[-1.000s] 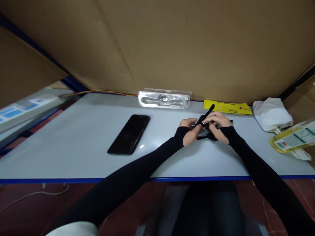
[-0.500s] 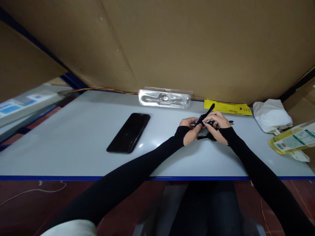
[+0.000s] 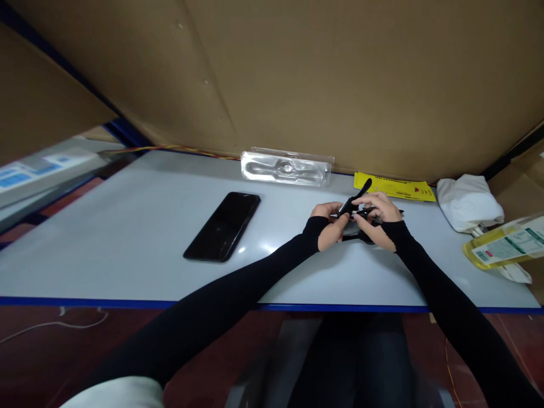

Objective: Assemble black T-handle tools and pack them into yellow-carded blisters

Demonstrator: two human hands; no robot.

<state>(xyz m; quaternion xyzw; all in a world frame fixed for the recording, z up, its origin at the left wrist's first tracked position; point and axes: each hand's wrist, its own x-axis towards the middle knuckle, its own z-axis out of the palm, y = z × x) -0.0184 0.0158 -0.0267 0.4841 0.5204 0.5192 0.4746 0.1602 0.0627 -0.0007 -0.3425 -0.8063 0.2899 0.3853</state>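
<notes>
Both of my hands meet over a small black tool [image 3: 356, 200] with a handle that sticks up and back, near the far right of the white table [image 3: 127, 255]. My left hand [image 3: 330, 224] grips the tool's near end with curled fingers. My right hand [image 3: 378, 215] is closed over its other end, fingers pinching it. Part of the black tool lies hidden under my palms. Both arms wear long black sleeves.
A black phone [image 3: 223, 226] lies face up left of my hands. A clear plastic blister pack [image 3: 286, 168] and a yellow card [image 3: 395, 186] rest by the cardboard wall [image 3: 297, 73]. A white cloth [image 3: 467, 202] and a yellow packet [image 3: 505, 246] sit at the right edge.
My hands stay on the black tool with only slight finger shifts. The view has tilted a little, so everything sits slightly lower left.
</notes>
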